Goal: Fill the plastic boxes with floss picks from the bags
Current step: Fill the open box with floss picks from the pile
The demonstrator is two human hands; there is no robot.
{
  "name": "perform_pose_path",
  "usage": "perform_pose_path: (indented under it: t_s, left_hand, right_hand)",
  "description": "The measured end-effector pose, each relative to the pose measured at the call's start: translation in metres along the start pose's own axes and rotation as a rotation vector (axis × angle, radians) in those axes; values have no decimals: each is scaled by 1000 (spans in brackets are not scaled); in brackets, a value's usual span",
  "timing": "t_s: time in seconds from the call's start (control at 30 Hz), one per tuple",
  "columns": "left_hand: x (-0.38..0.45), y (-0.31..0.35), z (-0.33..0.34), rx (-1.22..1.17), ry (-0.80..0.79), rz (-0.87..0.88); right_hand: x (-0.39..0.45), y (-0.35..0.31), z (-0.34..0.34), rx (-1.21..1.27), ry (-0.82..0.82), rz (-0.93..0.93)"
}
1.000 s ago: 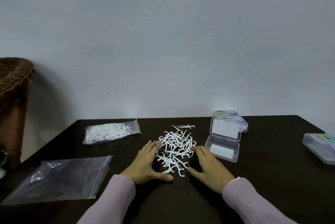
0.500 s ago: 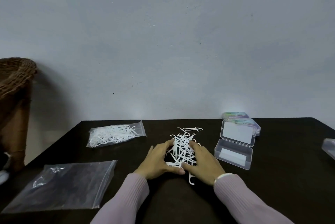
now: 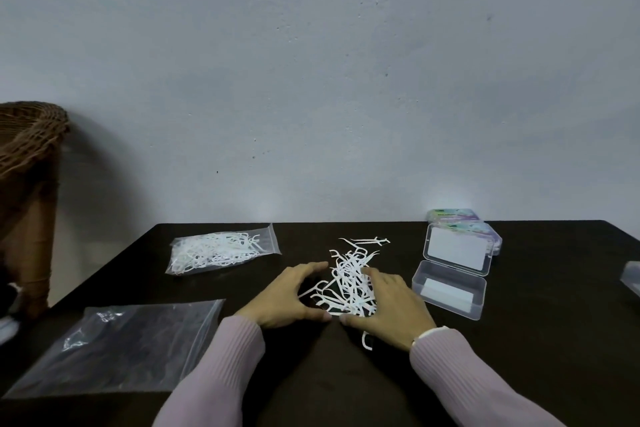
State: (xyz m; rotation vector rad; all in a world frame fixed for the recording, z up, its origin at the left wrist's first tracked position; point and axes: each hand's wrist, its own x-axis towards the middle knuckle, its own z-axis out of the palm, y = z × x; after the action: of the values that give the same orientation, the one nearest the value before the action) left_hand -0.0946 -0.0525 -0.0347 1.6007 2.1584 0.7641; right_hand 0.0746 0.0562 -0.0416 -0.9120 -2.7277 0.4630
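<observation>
Centrally on the dark bench (image 3: 519, 374), a loose pile of white plastic floss picks (image 3: 349, 283) is cupped between two hands. The left hand (image 3: 289, 295) is curved round the pile's left side, fingers (image 3: 311, 267) arched and thumb along the near edge. The right hand (image 3: 388, 305) is laid against the right side, fingers slightly spread and bent over the picks, thumb tip almost meeting the left thumb. One stray pick (image 3: 366, 342) lies by the right wrist. Just right stands an open clear plastic box (image 3: 450, 291), its lid raised. Far left lies a clear bag filled with picks (image 3: 221, 252); near left, a flat clear bag (image 3: 117, 347).
</observation>
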Motion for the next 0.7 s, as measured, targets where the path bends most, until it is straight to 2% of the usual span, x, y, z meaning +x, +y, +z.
perform_pose_path:
  t_s: [0.1,0.3,0.53,0.7]
  left_hand:
    - [3,-4,5,10,16,16]
    - [12,6,13,213,-82,44]
    - [8,13,12,188,117,159]
    - [7,18,17,313,239,179]
  right_hand:
    - [0,0,-4,51,28,-48]
    - [1,0,-4,97,65,-88]
    - [2,6,-6,162,135,-100]
    - [0,7,-8,151,185,-100]
